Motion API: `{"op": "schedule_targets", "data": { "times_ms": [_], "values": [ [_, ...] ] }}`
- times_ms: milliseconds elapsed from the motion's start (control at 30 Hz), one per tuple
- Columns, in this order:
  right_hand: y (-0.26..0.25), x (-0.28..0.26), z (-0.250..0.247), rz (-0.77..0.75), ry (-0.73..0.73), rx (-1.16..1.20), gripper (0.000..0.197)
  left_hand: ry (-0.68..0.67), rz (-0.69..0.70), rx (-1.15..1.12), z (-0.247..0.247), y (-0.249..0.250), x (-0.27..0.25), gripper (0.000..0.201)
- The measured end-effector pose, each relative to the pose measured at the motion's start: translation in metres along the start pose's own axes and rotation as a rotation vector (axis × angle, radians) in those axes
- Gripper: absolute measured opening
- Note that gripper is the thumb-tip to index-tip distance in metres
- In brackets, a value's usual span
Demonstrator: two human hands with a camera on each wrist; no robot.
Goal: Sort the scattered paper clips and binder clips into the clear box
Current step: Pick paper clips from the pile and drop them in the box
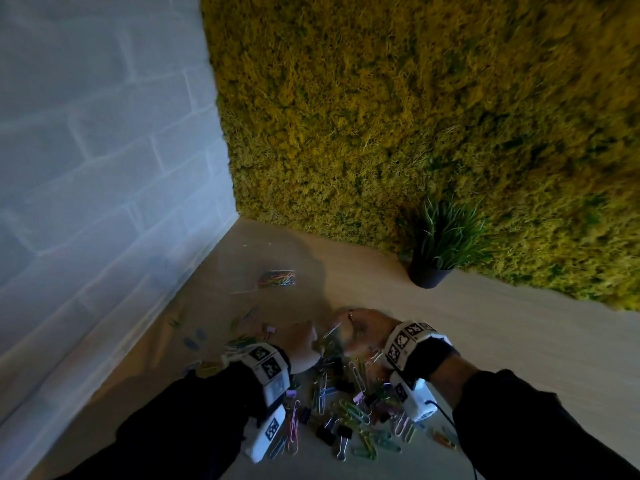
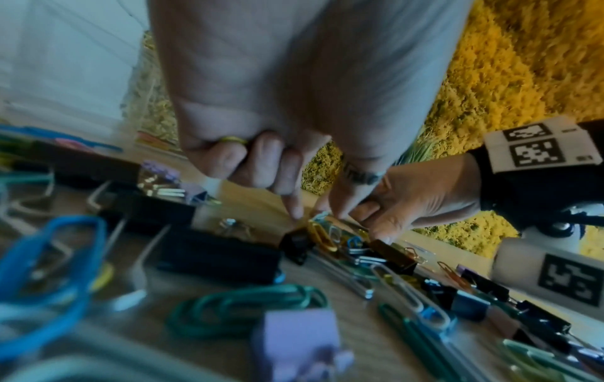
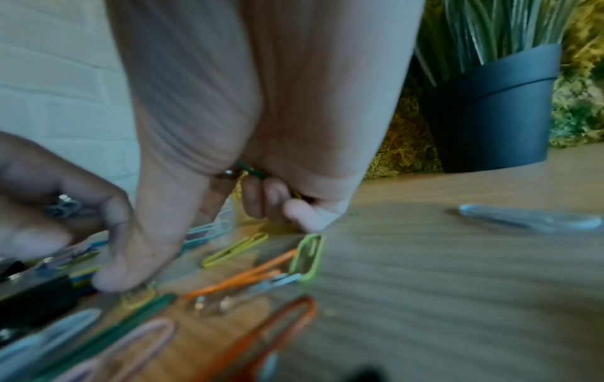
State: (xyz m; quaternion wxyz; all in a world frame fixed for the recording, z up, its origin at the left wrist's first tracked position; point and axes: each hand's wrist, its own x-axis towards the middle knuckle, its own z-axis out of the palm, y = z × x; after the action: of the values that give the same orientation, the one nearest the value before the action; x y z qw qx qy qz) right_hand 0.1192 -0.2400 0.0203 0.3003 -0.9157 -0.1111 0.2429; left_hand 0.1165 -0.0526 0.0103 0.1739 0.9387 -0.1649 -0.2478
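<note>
Coloured paper clips and black binder clips (image 1: 337, 434) lie in a heap (image 1: 346, 403) on the wooden table in front of me. The clear box (image 1: 277, 277), with several coloured paper clips in it, sits farther back towards the left wall. Both hands meet over the far end of the heap. My left hand (image 1: 304, 341) has its fingers curled round a yellow paper clip (image 2: 233, 140), and its fingertips (image 2: 297, 212) reach down into the clips. My right hand (image 1: 360, 329) keeps a green paper clip (image 3: 251, 172) in its curled fingers, its thumb (image 3: 114, 279) pressed on the table.
A dark pot with a grass plant (image 1: 433, 268) stands at the back right against the moss wall (image 1: 381, 116). A white brick wall (image 1: 86, 168) runs along the left. Bare table (image 1: 519, 341) stretches right of the heap. A purple binder clip (image 2: 294, 341) lies near my left wrist.
</note>
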Motion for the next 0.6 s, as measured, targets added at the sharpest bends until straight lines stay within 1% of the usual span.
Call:
{"op": "schedule_targets", "data": {
  "times_ms": [67, 133, 167, 233, 300, 333, 367, 433, 500, 533, 600],
  "values": [
    [0.001, -0.003, 0.0, 0.0, 0.019, -0.051, 0.046, -0.029, -0.004, -0.013, 0.0, 0.004, 0.004, 0.029],
    [0.001, -0.005, 0.001, 0.011, 0.032, -0.106, 0.037, -0.054, -0.009, 0.037, 0.0, 0.007, 0.005, 0.034],
    [0.0, -0.006, 0.001, 0.028, 0.038, -0.128, 0.034, -0.058, -0.008, 0.062, 0.0, 0.009, 0.005, 0.033],
    [-0.001, -0.008, 0.005, 0.069, 0.033, -0.164, 0.031, -0.05, 0.01, 0.096, 0.003, 0.013, 0.005, 0.024],
    [-0.004, -0.011, 0.011, 0.093, 0.016, -0.252, 0.03, -0.046, 0.025, 0.116, 0.006, 0.02, 0.002, 0.011],
    [-0.006, -0.012, 0.014, 0.092, 0.016, -0.306, 0.03, -0.041, 0.035, 0.137, 0.007, 0.022, 0.001, 0.013],
    [-0.008, -0.013, 0.017, 0.108, -0.001, -0.357, 0.03, -0.037, 0.044, 0.163, 0.007, 0.024, -0.001, 0.022],
    [-0.015, -0.018, 0.022, 0.184, -0.041, -0.432, 0.033, -0.045, 0.051, 0.223, 0.009, 0.026, -0.003, 0.034],
    [-0.016, -0.019, 0.026, 0.275, -0.053, -0.493, 0.035, -0.063, 0.045, 0.277, 0.015, 0.026, -0.006, 0.034],
    [-0.015, -0.018, 0.026, 0.271, -0.068, -0.519, 0.036, -0.075, 0.036, 0.31, 0.018, 0.026, -0.007, 0.032],
    [-0.015, -0.019, 0.026, 0.253, -0.07, -0.491, 0.037, -0.081, 0.02, 0.344, 0.021, 0.024, -0.006, 0.031]
  ]
}}
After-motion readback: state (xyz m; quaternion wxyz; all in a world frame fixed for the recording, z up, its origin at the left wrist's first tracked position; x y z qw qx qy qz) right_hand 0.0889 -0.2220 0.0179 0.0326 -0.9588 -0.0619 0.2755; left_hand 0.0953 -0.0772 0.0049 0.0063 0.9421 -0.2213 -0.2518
